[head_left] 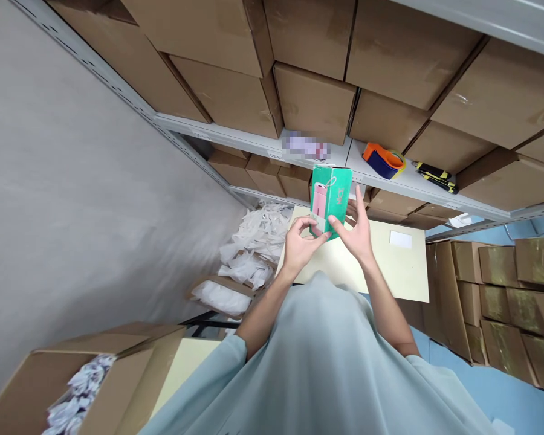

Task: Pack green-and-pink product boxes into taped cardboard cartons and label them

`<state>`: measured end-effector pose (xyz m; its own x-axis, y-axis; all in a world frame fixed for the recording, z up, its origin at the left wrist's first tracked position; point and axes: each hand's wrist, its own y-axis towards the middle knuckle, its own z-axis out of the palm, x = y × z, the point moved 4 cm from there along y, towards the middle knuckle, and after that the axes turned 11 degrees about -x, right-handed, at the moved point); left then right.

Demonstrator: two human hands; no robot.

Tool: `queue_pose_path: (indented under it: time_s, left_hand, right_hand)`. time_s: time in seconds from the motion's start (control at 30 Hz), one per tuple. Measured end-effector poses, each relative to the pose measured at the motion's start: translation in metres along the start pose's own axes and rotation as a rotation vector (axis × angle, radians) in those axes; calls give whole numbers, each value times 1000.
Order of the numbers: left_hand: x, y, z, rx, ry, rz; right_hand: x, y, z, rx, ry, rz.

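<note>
Green box [330,199], pink product pictured

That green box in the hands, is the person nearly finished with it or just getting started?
Hard to say how near the end. Looks done: the green box is picked up, off the pale table. In hand: the left hand pinches its lower end, the right hand steadies its side. Left: the tape dispenser sits untouched on the shelf, and the open carton of white wrappings waits nearby.

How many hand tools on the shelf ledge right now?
2. An orange-and-blue tape dispenser lies on the grey shelf right of the green box both hands hold; a black-and-yellow tool lies just right of it. Others may be hidden behind cartons.
</note>
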<state>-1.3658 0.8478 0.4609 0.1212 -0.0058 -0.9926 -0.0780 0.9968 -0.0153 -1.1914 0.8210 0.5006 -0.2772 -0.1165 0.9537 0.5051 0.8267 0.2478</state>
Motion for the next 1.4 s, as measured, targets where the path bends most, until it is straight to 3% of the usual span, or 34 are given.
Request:
queue_pose_path:
  time_s: [0.17, 0.37, 0.5, 0.67, 0.87, 1.1, 1.27, 1.4]
  left_hand:
    - [-3, -2, -3, 92, -9, 10]
    - [9, 16, -21, 276, -170, -192]
    - [17, 13, -24, 399, -207, -393]
    - [26, 11, -20, 353, -256, -379]
    - [38, 20, -19, 81, -151, -159]
    - [21, 3, -8, -59, 8, -23]
    - [12, -4, -10, 56, -41, -60]
    - [21, 7, -18, 248, -145, -291]
  right_hand:
    - [-3, -2, 7, -92, -41, -10]
    - [-29, 3, 2, 8, 226, 129]
    - [-37, -1, 5, 46, 256, 150]
    - [-35, -2, 7, 90, 222, 125]
    - [-32, 5, 1, -2, 67, 44]
    - [-20, -3, 21, 24, -125, -40]
    - [-34, 0, 18, -42, -61, 31]
    - [-45, 0, 9, -3, 124, 129]
